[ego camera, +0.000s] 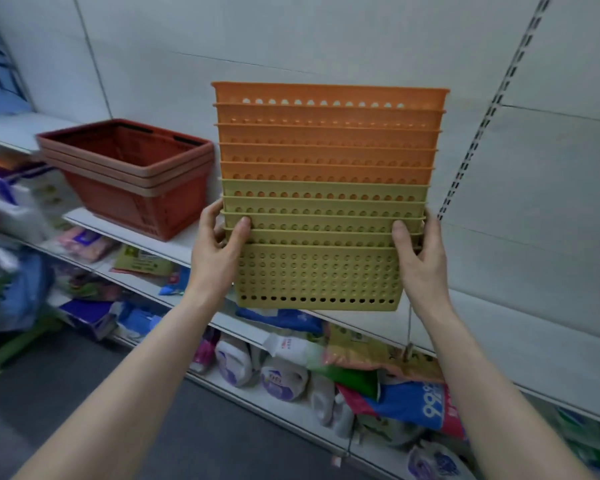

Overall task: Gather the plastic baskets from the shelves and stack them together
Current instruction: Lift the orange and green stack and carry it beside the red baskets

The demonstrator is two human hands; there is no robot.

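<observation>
I hold a tall nested stack of perforated plastic baskets in front of the shelf: several olive-yellow baskets [317, 275] below and several orange baskets [328, 133] on top. My left hand [219, 247] grips the stack's left side at the yellow rims. My right hand [418, 254] grips the right side at the same height. The stack hangs upright in the air, just above the white shelf board [174, 244]. To its left on that shelf stands a nested stack of larger red-brown shopping baskets [132, 174].
A white back panel and a slotted upright [492, 109] rise behind the stack. Lower shelves hold detergent bags, bottles and packets [284, 372]. Blurred goods crowd the far left. A dark floor lies at the bottom left.
</observation>
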